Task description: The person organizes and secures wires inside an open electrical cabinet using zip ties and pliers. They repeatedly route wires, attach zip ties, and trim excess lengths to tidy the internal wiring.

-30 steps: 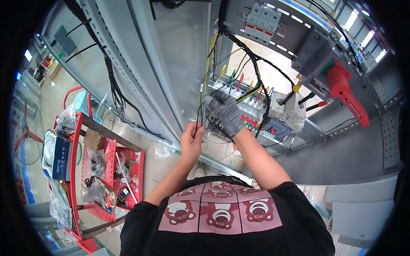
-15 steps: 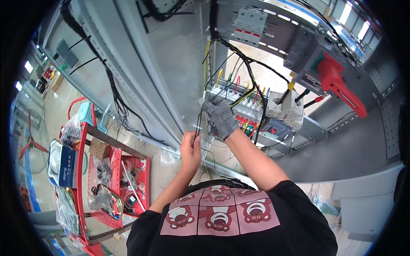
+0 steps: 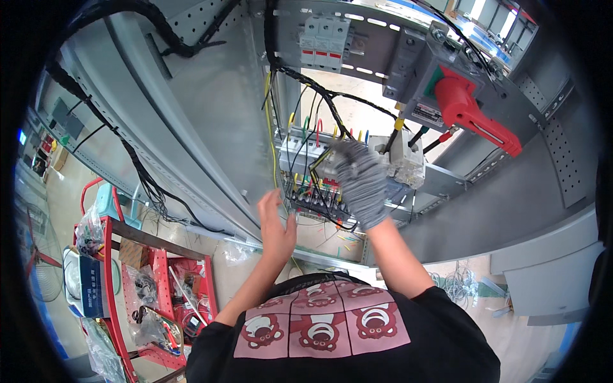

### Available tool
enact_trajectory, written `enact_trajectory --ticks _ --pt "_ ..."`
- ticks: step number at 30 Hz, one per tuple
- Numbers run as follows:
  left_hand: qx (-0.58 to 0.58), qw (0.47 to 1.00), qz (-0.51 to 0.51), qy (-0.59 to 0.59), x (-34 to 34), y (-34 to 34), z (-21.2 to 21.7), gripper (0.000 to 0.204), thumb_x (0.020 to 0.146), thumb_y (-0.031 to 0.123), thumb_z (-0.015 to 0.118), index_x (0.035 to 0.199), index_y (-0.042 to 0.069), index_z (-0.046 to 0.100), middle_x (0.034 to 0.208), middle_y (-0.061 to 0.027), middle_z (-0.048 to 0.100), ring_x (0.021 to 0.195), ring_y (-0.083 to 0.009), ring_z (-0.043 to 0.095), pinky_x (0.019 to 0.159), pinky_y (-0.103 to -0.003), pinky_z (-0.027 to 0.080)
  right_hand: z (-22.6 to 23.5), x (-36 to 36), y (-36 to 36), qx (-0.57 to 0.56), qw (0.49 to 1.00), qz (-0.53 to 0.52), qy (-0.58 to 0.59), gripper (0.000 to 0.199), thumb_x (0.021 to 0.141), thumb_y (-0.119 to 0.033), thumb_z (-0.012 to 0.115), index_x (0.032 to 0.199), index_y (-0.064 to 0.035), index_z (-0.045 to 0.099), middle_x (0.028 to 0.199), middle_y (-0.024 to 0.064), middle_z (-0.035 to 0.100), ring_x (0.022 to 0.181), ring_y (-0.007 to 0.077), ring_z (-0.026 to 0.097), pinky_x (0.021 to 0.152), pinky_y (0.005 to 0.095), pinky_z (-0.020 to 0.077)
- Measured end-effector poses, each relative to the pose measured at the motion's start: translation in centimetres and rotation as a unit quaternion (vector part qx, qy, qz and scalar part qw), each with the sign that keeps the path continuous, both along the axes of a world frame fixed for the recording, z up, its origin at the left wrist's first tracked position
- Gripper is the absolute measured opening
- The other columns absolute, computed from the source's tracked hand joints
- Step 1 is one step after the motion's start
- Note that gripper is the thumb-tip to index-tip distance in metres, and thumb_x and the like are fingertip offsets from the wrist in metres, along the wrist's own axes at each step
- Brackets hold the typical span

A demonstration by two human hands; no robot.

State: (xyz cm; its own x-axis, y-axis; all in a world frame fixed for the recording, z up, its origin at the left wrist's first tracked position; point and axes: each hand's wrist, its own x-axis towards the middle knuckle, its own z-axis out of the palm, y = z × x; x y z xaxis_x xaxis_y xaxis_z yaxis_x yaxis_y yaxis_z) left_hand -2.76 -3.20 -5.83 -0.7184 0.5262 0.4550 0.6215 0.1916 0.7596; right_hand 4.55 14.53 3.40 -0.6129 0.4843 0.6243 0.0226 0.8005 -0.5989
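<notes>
My bare left hand (image 3: pixel 276 226) is open, thumb and fingers apart, beside a yellow-green wire (image 3: pixel 274 159) near the cabinet's front edge. On my right hand (image 3: pixel 361 182) is a grey knit glove; it lies against the black wire harness (image 3: pixel 329 96), over the middle of the row of breakers. Its fingertips are smeared and partly hidden, so I cannot tell whether they grip a wire. Loose black wires hang between my hands, in front of the white breakers (image 3: pixel 300 148) and a terminal row (image 3: pixel 316 203) with coloured wires.
A red rotary handle (image 3: pixel 476 115) juts out at the upper right. White breakers with red marks (image 3: pixel 324 43) sit higher up. Another black harness (image 3: pixel 121 137) runs down the cabinet frame at left. A red tool cart (image 3: pixel 163 293) with plastic bags stands at lower left.
My left hand has let go of the black wires and opened. My right hand has moved right and slightly down across the breakers. The view has shifted, so the cabinet appears farther left.
</notes>
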Motion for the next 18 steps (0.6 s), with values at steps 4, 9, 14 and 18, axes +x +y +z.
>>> enact_trajectory --ticks 4,9,14,18 --pt "0.059 0.984 -0.139 0.091 0.1 4.4 5.3 0.045 0.080 -0.004 0.051 0.125 -0.002 0.045 0.121 -0.0196 0.047 0.113 -0.0351 0.047 0.097 -0.038 0.038 2.7 0.4 3.7 0.077 0.992 -0.093 0.030 0.025 0.084 -0.008 0.057 0.107 -0.0044 0.062 0.103 0.0174 0.062 0.096 0.0343 0.058 0.088 0.0411 0.0448" --pt "0.143 0.965 -0.189 -0.110 -2.7 11.3 7.6 0.030 0.096 0.008 0.042 0.123 0.000 0.050 0.117 -0.0119 0.058 0.110 -0.0235 0.054 0.097 -0.033 0.040 2.1 -1.2 4.8 0.029 0.995 -0.060 -0.075 0.017 0.082 -0.010 0.058 0.096 -0.0062 0.067 0.093 0.0143 0.064 0.089 0.0319 0.061 0.083 0.0391 0.0477" --pt "0.156 0.901 -0.258 -0.311 -3.2 10.3 10.3 0.030 0.096 0.007 0.042 0.125 -0.001 0.049 0.113 -0.0102 0.060 0.092 -0.0140 0.060 0.084 -0.026 0.046 3.0 -0.9 4.7 -0.070 0.996 0.002 -0.060 0.014 0.083 -0.010 0.060 0.092 -0.0032 0.067 0.088 0.0165 0.064 0.083 0.0299 0.063 0.076 0.0353 0.0493" --pt "0.171 0.863 -0.289 -0.377 -3.0 9.8 10.9 0.033 0.095 0.003 0.045 0.126 -0.004 0.044 0.117 -0.0138 0.056 0.087 -0.0177 0.062 0.082 -0.026 0.047 2.8 -0.9 4.8 -0.273 0.951 0.136 -0.047 0.017 0.085 -0.013 0.063 0.096 -0.0003 0.066 0.084 0.0105 0.067 0.076 0.0156 0.061 0.072 0.0274 0.0484"
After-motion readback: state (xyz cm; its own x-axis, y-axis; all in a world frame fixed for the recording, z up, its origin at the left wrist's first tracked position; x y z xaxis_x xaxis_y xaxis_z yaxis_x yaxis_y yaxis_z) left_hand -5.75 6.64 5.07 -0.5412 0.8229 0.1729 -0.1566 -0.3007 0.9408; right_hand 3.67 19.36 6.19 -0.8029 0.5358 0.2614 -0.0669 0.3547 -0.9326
